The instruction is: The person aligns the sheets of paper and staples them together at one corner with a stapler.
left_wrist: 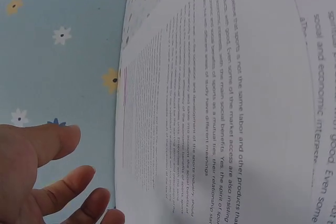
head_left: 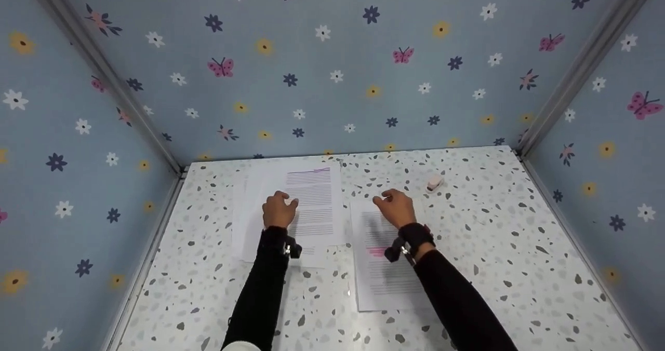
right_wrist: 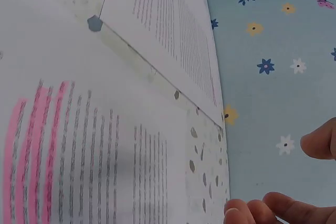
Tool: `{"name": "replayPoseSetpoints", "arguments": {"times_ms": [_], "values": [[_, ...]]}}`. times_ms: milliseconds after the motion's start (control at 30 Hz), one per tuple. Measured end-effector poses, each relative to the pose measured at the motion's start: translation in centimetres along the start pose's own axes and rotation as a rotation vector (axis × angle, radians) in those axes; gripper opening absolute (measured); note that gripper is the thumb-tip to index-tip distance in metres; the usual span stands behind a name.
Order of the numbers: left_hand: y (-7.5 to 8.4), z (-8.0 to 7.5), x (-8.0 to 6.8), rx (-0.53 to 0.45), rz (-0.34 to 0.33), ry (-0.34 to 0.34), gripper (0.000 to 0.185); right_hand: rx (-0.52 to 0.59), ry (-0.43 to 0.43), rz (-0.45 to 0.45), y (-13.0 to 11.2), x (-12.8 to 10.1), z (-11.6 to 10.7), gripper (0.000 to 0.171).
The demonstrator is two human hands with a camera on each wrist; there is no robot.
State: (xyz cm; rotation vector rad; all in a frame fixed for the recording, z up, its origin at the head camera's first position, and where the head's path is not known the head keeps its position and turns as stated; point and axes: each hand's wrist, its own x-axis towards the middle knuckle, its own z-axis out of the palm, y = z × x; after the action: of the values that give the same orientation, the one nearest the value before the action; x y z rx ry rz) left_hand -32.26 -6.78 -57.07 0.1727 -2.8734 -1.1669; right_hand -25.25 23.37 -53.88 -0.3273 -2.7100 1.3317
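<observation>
My left hand (head_left: pixel 279 210) is over the left-hand printed sheets (head_left: pixel 311 221), which overlap each other. Thumb and fingers are apart and loosely bent in the left wrist view, with nothing between them. A thin purple line marks the top of the upper sheet. Above the top part of the right printed sheet (head_left: pixel 374 296) is my right hand (head_left: pixel 397 211), its fingers loosely bent and holding nothing. That sheet carries a pink highlighted passage (right_wrist: pixel 37 150), large in the right wrist view. Neither hand visibly grips paper.
A small pale pinkish object (head_left: pixel 435 182) with a dark end lies beyond the right hand; its kind is unclear. The speckled white table (head_left: pixel 499 268) is bounded by flowered blue panels (head_left: pixel 353 81) at the back and both sides.
</observation>
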Motion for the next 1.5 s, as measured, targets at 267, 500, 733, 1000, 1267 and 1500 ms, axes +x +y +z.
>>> {"name": "replayPoseSetpoints", "arguments": {"times_ms": [267,500,733,1000,1267,1500], "values": [[-2.0,-0.5,0.6,0.065,-0.124,-0.050,0.053,0.048,-0.064,-0.009,-2.4,1.4,4.4,0.033],[-2.7,-0.8,1.2,0.057,-0.171,-0.089,0.053,0.050,-0.137,0.086,-3.1,2.8,6.8,0.029],[-3.4,-0.8,1.3,-0.004,-0.140,-0.060,0.041,-0.002,-0.177,0.250,-2.8,3.4,8.3,0.034],[-3.8,-0.9,1.6,-0.058,-0.156,-0.055,0.040,0.016,-0.206,0.275,-3.1,4.0,8.9,0.032],[-4.5,-0.9,1.4,-0.122,-0.140,-0.087,0.047,0.054,-0.248,0.328,-2.8,4.7,9.6,0.033],[-4.6,-0.9,1.8,-0.136,-0.141,-0.118,0.049,0.124,-0.305,0.326,-2.9,5.1,10.4,0.037]]}}
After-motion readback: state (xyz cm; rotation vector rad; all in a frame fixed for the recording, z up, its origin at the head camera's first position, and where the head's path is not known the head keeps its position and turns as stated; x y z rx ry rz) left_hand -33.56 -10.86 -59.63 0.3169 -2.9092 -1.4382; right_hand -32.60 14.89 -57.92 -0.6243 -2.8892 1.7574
